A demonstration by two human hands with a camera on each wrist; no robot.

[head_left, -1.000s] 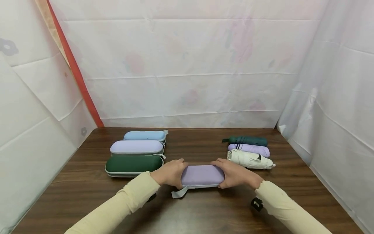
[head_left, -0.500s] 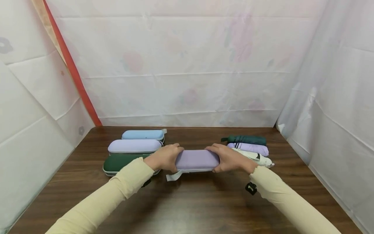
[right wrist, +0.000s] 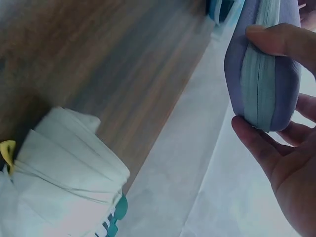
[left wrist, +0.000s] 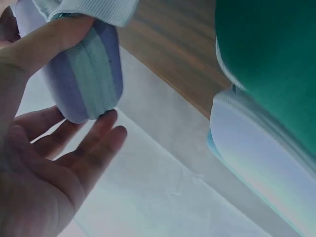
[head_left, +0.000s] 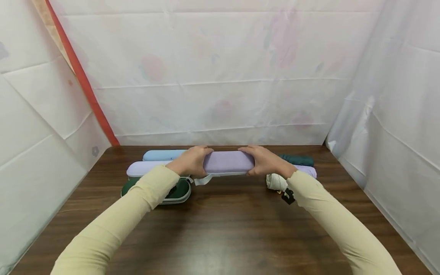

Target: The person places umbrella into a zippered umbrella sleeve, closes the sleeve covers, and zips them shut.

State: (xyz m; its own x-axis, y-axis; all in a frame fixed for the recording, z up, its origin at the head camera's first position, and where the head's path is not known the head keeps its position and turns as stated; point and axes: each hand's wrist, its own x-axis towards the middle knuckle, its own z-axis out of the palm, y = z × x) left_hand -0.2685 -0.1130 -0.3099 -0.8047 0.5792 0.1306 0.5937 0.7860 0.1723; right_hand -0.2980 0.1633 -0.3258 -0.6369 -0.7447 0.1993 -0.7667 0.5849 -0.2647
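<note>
A purple zip case (head_left: 228, 162) is held up off the table between both hands, level from side to side. At its left end my left hand (head_left: 192, 162) grips it, thumb against the zip side and fingertips at the far edge. My right hand (head_left: 266, 162) grips the other end the same way. A pale grey zipper band (right wrist: 259, 84) runs along the case's near side, closed. From the left end hangs a short light strap (left wrist: 101, 10), by the left thumb. In the head view the left forearm covers part of a dark green case (head_left: 177, 191).
A lavender case (head_left: 146, 168) and a light blue case (head_left: 161, 154) lie behind the green one. On the right are folded umbrellas: white (head_left: 276, 182), purple (head_left: 307, 170) and dark green (head_left: 299, 159), partly behind the right arm. White sheeting (head_left: 220, 76) walls the table (head_left: 213, 229).
Both hands have carried the purple case up and away from the body, toward the back of the table. The arms now cover more of the green case and the white umbrella.
</note>
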